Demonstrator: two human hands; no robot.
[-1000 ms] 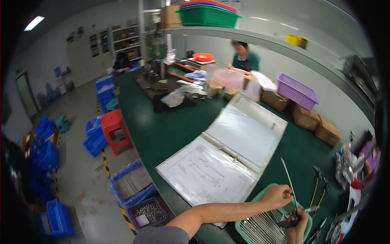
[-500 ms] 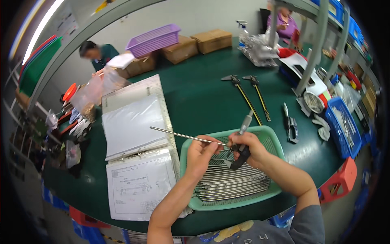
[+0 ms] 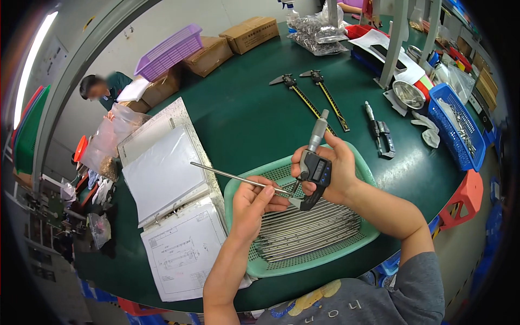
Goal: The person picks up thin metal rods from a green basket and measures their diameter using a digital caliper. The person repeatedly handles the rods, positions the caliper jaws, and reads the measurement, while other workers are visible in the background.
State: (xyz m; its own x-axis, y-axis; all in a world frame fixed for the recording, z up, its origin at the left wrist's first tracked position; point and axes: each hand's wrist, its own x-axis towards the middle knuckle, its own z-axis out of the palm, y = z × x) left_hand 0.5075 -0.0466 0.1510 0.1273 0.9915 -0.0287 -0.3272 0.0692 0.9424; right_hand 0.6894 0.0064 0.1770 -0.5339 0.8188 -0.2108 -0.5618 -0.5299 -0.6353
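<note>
My left hand (image 3: pixel 252 203) pinches a thin metal rod (image 3: pixel 227 175) near its right end. The rod slants up to the left, over the edge of the ring binder. In my right hand (image 3: pixel 338 168) is a digital micrometer (image 3: pixel 315 167), its thimble pointing up and its small display facing me. The rod's right end lies at the micrometer's jaws; whether they touch it I cannot tell. Below both hands a green mesh basket (image 3: pixel 367 234) holds many similar metal rods (image 3: pixel 309 230) lying side by side.
Left of the basket lies an open ring binder (image 3: pixel 187 238) with a drawing. Two calipers (image 3: pixel 303 97) (image 3: pixel 327 97) and another micrometer (image 3: pixel 380 130) rest beyond. At right are a blue basket (image 3: pixel 460 127) and white glove (image 3: pixel 428 130); a purple basket (image 3: pixel 170 51) sits on cartons.
My right hand has turned the micrometer so its display faces me, and its jaws now sit by the rod's end. The whole view has shifted and tilted slightly.
</note>
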